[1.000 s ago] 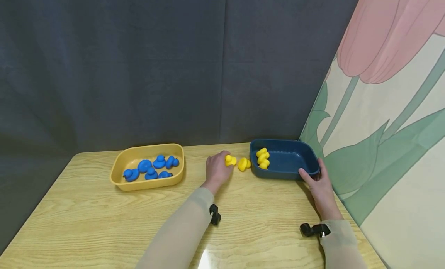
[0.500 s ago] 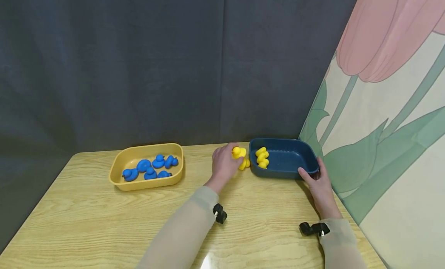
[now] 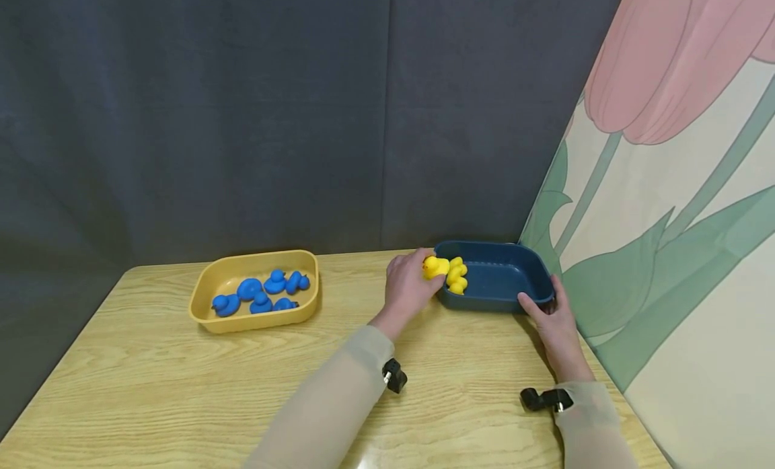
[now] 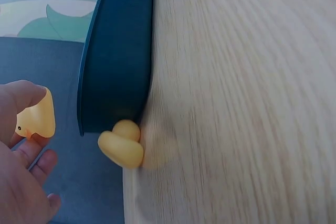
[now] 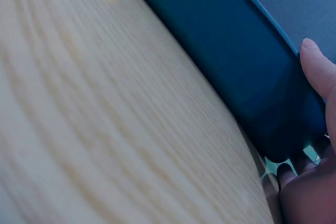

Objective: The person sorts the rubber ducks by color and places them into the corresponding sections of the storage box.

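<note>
My left hand [image 3: 407, 282] pinches a yellow rubber duck [image 3: 435, 267] between thumb and fingers, at the left rim of the dark blue tray [image 3: 505, 280]. In the left wrist view the held duck [image 4: 43, 115] is off the table, higher than another yellow duck [image 4: 121, 148]. That other duck lies on the table against the tray's end; my left hand hides it in the head view. Yellow ducks [image 3: 457, 277] lie in the tray's left end. My right hand [image 3: 558, 328] holds the tray's near right corner, thumb on the rim [image 5: 294, 45] and fingers round the outside.
On the left of the wooden table [image 3: 181, 388] stands a yellow tray [image 3: 305, 311] with several blue rubber ducks [image 3: 249, 289]. A dark curtain [image 3: 260, 132] hangs behind the table. A wall with a tulip print [image 3: 666, 186] rises along the right edge.
My left hand has lifted the yellow duck from the table and carried it right to the dark blue tray's left rim. My right hand keeps its place on the tray.
</note>
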{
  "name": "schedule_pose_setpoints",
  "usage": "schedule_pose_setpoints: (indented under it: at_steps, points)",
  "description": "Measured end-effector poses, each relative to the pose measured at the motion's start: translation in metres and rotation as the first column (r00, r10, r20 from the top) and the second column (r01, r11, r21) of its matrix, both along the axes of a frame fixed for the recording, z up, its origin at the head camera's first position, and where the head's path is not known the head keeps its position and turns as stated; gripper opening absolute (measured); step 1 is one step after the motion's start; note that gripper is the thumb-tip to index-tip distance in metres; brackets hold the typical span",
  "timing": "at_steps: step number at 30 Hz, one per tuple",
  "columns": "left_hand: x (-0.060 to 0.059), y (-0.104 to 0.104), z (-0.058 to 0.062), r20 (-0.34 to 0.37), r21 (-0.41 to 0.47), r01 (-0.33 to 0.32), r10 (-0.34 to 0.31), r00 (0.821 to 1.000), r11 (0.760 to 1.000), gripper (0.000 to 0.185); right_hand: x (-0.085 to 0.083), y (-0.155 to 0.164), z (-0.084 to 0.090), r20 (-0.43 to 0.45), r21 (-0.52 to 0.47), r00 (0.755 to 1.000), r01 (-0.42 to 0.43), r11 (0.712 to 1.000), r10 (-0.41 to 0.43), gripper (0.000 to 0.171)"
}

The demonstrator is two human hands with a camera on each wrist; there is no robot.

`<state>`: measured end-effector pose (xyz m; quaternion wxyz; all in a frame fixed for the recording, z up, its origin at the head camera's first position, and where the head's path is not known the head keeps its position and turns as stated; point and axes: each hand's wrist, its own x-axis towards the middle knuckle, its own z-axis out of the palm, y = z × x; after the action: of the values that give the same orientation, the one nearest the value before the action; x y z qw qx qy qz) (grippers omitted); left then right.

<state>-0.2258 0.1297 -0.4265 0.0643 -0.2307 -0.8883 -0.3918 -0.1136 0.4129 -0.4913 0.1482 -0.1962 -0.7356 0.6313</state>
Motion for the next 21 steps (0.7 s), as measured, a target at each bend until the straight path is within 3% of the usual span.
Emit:
schedule_pose_setpoints:
  at_steps: [9,21]
  points:
    - [0.012,0.018,0.002,-0.007,-0.03,0.032,-0.032,0.999,0.999,0.05,0.001,-0.001,0.001,-0.003,0.005,1.0,-0.01,1.0,0.01,0.106]
    - [0.019,0.039,-0.002,0.005,-0.045,0.061,-0.061,0.998,0.997,0.052,0.0,0.002,-0.002,-0.001,0.008,1.0,-0.002,1.0,0.002,0.106]
